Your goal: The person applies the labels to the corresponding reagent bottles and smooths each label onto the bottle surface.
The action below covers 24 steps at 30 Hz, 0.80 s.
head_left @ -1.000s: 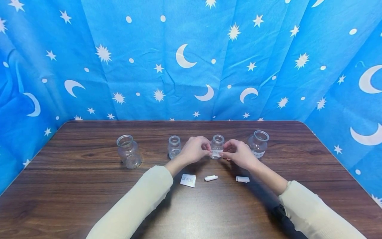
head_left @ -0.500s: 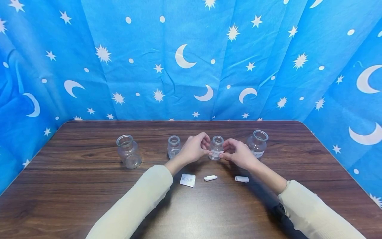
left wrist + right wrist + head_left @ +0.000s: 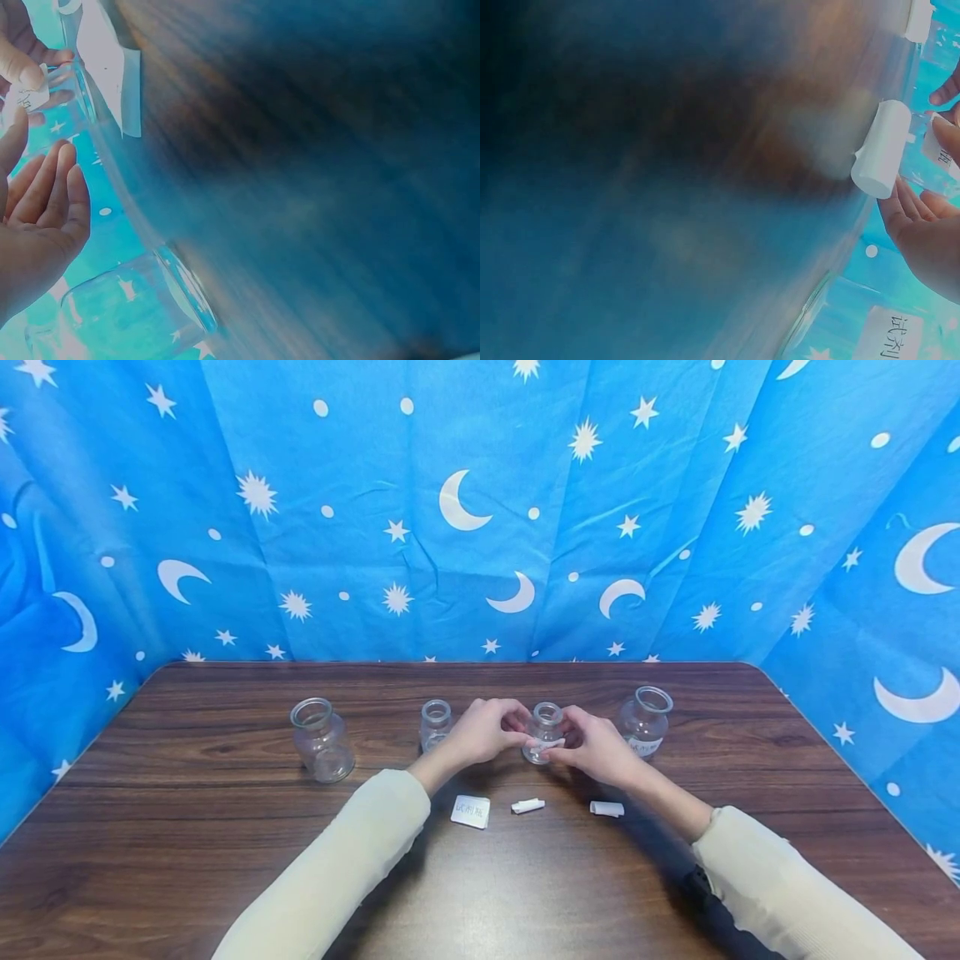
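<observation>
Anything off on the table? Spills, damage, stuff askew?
No visible spill or breakage, including the jar between both hands. Mildly odd: two curled white papers lie loose on the table, while the lettered label beside them lies flat.

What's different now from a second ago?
The small bottle shifted slightly toward the papers, and the left hand and right hand closed in across its label. Nothing was visibly let go or newly taken hold of. The other bottles and the papers stayed put.
</observation>
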{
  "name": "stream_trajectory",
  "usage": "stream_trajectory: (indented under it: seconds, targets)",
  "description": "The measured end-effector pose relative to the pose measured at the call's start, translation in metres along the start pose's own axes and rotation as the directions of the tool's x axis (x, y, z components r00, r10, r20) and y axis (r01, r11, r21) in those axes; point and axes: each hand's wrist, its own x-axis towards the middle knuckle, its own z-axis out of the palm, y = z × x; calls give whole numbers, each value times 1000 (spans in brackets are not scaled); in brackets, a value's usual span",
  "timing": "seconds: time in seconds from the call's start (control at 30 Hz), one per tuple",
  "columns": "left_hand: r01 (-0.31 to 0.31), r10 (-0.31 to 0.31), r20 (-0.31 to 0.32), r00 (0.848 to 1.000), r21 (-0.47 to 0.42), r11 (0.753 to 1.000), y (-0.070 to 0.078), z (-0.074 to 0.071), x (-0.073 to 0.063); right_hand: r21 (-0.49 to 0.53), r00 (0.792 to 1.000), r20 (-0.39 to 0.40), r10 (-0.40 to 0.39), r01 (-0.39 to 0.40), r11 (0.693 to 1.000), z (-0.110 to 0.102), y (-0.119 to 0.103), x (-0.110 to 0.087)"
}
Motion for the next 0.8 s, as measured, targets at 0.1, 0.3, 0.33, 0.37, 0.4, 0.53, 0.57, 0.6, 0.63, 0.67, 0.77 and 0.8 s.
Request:
stream_trajectory:
  seconds: [0.1, 0.3, 0.33, 0.37, 0.4, 0.53, 0.57, 0.6, 0.63, 0.67, 0.77, 0.8]
  targets:
    - [5, -5, 11, 1000, 6, 1000, 1, -1, 0, -22, 999, -16, -30, 30, 999, 2, 0, 1]
    - [8, -9, 22, 1000, 10, 1000, 3, -2, -1, -78, 996, -38, -80, 77, 994, 6, -1, 2]
    - [8, -9, 24, 1000, 11, 1000, 3, -2, -1, -82, 996, -38, -82, 78, 994, 6, -1, 2]
    - [9, -9, 26, 1000, 11, 1000, 3, -2, -1, -86, 996, -38, -85, 81, 993, 6, -1, 2]
    - [13, -13, 28, 1000, 11, 1000, 4, -2, -1, -87, 995, -39, -87, 83, 993, 6, -1, 2]
    - [19, -19, 29, 999, 9, 1000, 3, -1, -1, -95, 995, -35, -97, 93, 991, 6, -1, 2]
    - [19, -19, 29, 999, 8, 1000, 3, -1, 0, -98, 995, -33, -98, 94, 991, 6, -1, 2]
    - [18, -18, 28, 999, 8, 1000, 2, -1, 0, -101, 995, -30, -94, 91, 991, 6, -1, 2]
    - [18, -18, 27, 999, 9, 1000, 2, -1, 0, -102, 996, -27, -90, 87, 991, 6, -1, 2]
    - [18, -18, 26, 1000, 11, 1000, 2, -1, 0, -104, 996, -25, -85, 82, 991, 6, -1, 2]
    - [17, -17, 23, 1000, 16, 1000, 2, -1, 0, -114, 997, -25, -76, 73, 991, 7, -1, 2]
    - [17, -18, 21, 1000, 17, 1000, 2, -1, 0, -117, 997, -27, -75, 71, 991, 8, -2, 2]
